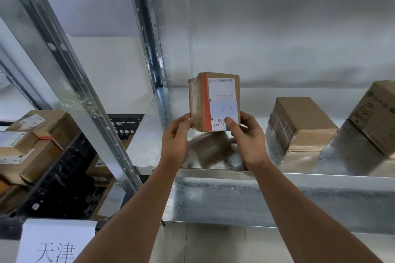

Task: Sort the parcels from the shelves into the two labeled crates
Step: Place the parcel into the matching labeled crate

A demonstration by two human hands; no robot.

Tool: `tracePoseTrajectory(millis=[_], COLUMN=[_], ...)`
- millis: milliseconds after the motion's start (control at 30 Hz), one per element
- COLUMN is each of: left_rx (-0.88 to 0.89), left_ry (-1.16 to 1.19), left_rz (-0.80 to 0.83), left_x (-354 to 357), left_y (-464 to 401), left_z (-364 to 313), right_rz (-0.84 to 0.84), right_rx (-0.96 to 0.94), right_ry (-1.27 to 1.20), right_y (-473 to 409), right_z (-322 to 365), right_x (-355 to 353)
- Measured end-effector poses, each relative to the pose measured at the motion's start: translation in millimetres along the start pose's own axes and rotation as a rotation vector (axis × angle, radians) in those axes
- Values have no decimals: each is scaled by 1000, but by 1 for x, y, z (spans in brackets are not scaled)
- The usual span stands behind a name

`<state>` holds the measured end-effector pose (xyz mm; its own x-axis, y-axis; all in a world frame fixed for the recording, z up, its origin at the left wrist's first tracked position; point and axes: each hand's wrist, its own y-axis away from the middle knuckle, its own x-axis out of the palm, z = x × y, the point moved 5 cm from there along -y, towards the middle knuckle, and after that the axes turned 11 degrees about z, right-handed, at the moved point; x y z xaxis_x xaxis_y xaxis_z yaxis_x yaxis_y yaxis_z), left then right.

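White wall backs a galvanised metal shelf (213,172) whose bare steel deck mirrors what sits above it. At the far left a black plastic crate (64,173) holds several brown cardboard parcels (36,141), and a white paper sign (55,241) with two handwritten characters hangs on its front edge. A slanted steel upright (70,83) crosses in front of the crate. Past it, the left hand (175,134) reaches up with its grip closed on the lower left edge of a small brown parcel (213,102), thumb and fingers pinching the taped side. This parcel is held upright just above the shelf deck, its face with a red tape strip and a white shipping label (222,104) turned toward the camera. The right hand (248,134) clamps the lower right corner, its thumb pressed on the label near the barcode. Farther right, a plain brown box (299,121) rests on the shelf, and a larger printed carton (376,113) stands at the right edge, partly cut off by the frame.
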<state>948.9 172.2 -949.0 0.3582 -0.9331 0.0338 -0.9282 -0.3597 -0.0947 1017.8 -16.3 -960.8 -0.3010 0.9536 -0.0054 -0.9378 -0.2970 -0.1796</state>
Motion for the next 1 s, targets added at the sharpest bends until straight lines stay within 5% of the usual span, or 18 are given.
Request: tracePoseTrajectory(millis=[233, 1000], left_rx=[131, 137], left_ry=[-155, -207], left_rz=[245, 227], left_x=[13, 16], left_y=[2, -1], left_z=[-2, -3], right_rz=[-11, 10], right_rx=[-4, -11], right_ry=[-18, 3], right_y=[1, -3], right_z=[2, -1], right_x=[3, 3])
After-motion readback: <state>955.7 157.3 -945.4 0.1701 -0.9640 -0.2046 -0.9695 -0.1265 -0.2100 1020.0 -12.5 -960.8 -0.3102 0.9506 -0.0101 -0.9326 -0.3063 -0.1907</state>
